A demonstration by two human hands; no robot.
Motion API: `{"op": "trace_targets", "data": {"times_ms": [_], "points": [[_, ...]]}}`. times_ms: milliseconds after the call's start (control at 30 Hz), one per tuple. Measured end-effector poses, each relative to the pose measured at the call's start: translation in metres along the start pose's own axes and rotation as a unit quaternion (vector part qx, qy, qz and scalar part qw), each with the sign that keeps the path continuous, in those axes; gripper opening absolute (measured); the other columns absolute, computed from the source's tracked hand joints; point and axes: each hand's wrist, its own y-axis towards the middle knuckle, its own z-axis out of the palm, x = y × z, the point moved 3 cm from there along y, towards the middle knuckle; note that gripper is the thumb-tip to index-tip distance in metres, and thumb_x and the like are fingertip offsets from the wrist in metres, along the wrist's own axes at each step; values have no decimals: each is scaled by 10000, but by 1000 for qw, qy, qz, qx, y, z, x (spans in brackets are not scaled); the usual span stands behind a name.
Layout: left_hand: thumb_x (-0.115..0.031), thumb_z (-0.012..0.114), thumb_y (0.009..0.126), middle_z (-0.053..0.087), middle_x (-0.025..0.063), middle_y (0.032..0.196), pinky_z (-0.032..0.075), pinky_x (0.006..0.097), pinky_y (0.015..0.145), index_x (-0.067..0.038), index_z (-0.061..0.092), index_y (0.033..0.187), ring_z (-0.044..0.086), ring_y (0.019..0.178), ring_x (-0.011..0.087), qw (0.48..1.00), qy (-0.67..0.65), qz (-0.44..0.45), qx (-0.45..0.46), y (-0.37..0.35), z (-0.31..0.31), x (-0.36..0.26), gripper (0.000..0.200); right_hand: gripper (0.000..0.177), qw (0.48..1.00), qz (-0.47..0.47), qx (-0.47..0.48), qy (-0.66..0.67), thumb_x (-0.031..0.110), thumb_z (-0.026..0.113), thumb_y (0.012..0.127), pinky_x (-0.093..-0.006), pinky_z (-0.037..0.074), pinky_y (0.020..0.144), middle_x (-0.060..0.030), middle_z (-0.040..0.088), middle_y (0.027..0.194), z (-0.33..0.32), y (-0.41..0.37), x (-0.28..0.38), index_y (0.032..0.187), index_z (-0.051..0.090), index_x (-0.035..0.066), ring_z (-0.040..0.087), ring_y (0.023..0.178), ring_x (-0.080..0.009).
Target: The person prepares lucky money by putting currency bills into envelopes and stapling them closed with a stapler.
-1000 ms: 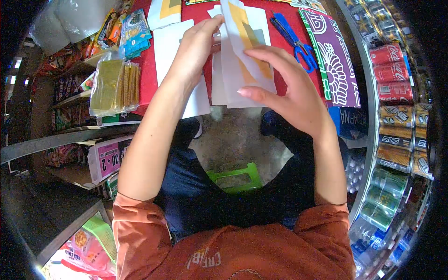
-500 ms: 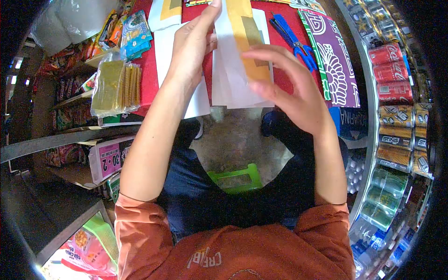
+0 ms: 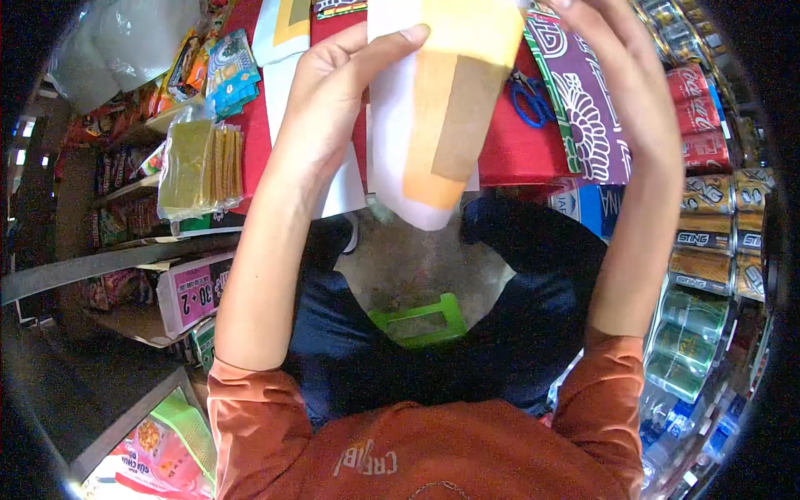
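A sheet of white paper with yellow-orange and brown bands is raised over the table's near edge, its lower end curving down. My left hand pinches its left side, thumb lying on the face and fingers partly behind. At the upper right, my right hand has its bent fingers at the sheet's far right edge. The frame's top cuts off part of those fingertips. Beneath lie other white paper and a similar banded sheet.
Blue-handled scissors rest on the red tabletop, beside a purple patterned sheet. Clear-wrapped yellowish packs stand at left. Shelved drink cans line the right. A green plastic stool shows below.
The banded sheet has been lifted and brought nearer. My right hand has moved up and right, away from the sheet's middle to its far edge. My left hand still grips the left side.
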Motion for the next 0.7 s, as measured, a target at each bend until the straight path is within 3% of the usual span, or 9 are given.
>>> {"op": "trace_targets", "data": {"times_ms": [167, 333, 367, 500, 600, 633, 700], "points": [[-256, 744, 897, 758, 48, 973, 521, 219, 769, -35, 730, 1093, 703, 829, 87, 1000, -2, -14, 22, -7, 7, -8, 296, 314, 981, 95, 128, -107, 325, 665, 976, -280, 526, 762, -55, 684, 882, -8, 13, 22, 1063, 687, 25, 629, 830, -118], [-275, 743, 896, 756, 42, 932, 518, 217, 752, -30, 734, 1082, 698, 794, 84, 999, 9, -1, 45, -8, 1, -9, 308, 241, 984, 77, 157, 15, 243, 712, 952, -260, 522, 745, -85, 716, 974, -17, 14, 9, 983, 716, 4, 641, 844, -124], [-279, 745, 895, 756, 43, 930, 517, 216, 750, -28, 735, 1077, 697, 790, 82, 999, 5, -9, 51, -8, 0, -9, 311, 196, 979, 95, 178, 32, 200, 747, 921, -300, 532, 790, -110, 719, 1071, -20, 14, 9, 951, 734, 7, 650, 908, -153], [-288, 748, 897, 754, 41, 923, 516, 213, 747, -27, 745, 1054, 693, 782, 77, 996, -3, -21, 85, -9, -2, -11, 304, 144, 978, 113, 174, 19, 170, 778, 884, -391, 519, 882, -124, 713, 1126, -14, 11, 33, 841, 762, 33, 644, 1016, -209], [-283, 743, 909, 753, 37, 914, 517, 212, 743, -32, 752, 1039, 692, 782, 73, 994, -15, -22, 104, -9, 0, -14, 282, 118, 978, 73, 195, 27, 140, 758, 897, -337, 526, 848, -89, 717, 1075, -29, 19, 10, 947, 740, 35, 651, 964, -169], [-280, 741, 914, 753, 35, 911, 517, 212, 741, -35, 754, 1035, 691, 782, 72, 994, -21, -23, 108, -10, 1, -15, 274, 233, 972, 40, 227, -44, 275, 657, 958, -276, 430, 1007, -73, 670, 1236, -31, 16, 10, 959, 693, 45, 605, 1109, -115], [-269, 739, 919, 751, 30, 904, 519, 214, 724, -40, 756, 1027, 691, 779, 73, 993, -26, -37, 112, -9, 1, -14, 254, 239, 977, 52, 205, -6, 272, 654, 959, -268, 431, 991, -70, 672, 1232, -30, 15, 9, 875, 670, 48, 605, 1094, -113]]}}
